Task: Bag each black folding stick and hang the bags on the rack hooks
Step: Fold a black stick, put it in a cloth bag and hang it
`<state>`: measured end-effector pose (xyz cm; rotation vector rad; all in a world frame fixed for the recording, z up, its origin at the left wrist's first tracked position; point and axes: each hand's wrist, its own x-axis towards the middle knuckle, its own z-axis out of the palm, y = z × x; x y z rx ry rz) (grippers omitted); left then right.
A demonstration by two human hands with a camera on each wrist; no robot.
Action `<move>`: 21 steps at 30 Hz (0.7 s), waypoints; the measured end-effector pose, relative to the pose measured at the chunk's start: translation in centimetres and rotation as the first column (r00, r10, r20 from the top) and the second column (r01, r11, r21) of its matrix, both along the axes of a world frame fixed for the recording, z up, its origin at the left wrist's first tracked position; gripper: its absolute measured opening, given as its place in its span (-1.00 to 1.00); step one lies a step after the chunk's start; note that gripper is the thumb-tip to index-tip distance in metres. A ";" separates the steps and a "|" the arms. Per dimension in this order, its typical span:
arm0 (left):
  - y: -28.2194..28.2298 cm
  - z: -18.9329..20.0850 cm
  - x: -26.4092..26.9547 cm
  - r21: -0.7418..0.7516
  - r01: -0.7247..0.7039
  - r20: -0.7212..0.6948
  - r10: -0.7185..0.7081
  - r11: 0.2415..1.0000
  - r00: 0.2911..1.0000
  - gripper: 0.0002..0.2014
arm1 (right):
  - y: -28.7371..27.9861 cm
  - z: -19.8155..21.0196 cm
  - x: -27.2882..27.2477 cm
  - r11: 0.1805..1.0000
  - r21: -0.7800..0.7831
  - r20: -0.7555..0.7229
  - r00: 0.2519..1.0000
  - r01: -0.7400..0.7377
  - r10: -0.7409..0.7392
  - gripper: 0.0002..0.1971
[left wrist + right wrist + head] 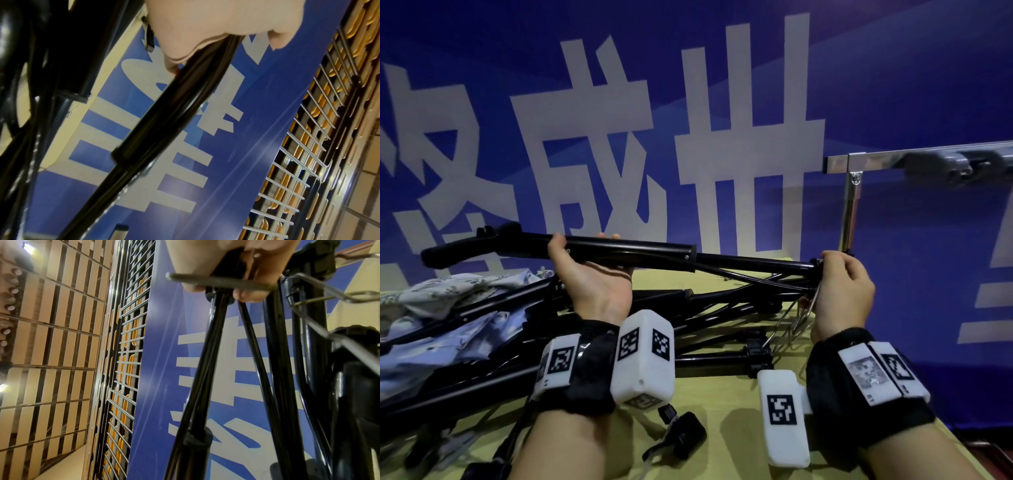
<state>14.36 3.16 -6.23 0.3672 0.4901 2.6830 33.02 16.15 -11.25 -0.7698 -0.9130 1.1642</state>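
Note:
A black folding stick (pixel 647 248) is held up above the table, its handle end pointing left. My left hand (pixel 582 253), palm up, grips its thick middle section; in the left wrist view the fingers (pixel 205 29) curl round the stick (pixel 174 104). My right hand (pixel 835 274) grips the right end, where the thin sections meet at a joint. From the right wrist, the fingers (pixel 252 293) wrap that joint of the stick (pixel 207 369), and a grey metal wire piece (pixel 218 281) lies across them. Floral cloth bags (pixel 448 298) lie at the left.
More black sticks (pixel 705 315) lie piled on the yellow-green table (pixel 722 411). The wire piece (pixel 796 322) hangs under my right hand. A metal rack (pixel 854 192) with grey hooks (pixel 941 168) stands at the back right. A blue banner fills the background.

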 end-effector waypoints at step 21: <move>-3.0 -0.8 -3.7 -0.079 -0.043 -0.507 -0.003 0.996 0.862 -0.05 | 0.7 0.1 1.0 0.991 -0.111 -0.140 0.986 0.078 -0.093 -0.66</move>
